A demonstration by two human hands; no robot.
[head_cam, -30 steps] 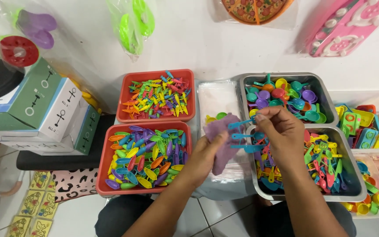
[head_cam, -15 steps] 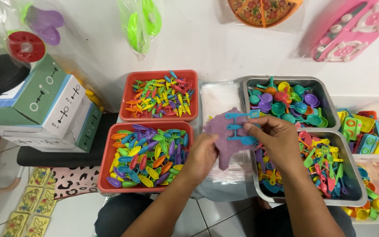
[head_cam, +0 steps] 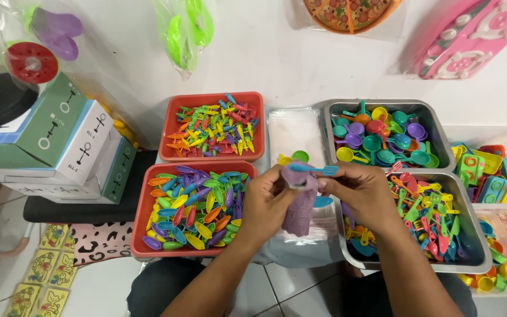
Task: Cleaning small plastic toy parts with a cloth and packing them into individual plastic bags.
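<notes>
While both hands pinch a soft purple mitt-shaped piece with a blue plastic toy fork poking from its top, left hand and right hand meet between the red tray of leaf-shaped pieces and the metal tray of mixed utensils; bagging looks undone.

Purple cloth between the hands, blue fork on top; left of the left hand, red tray of rainbow-coloured spoons; leopard-print fabric beyond.
</notes>
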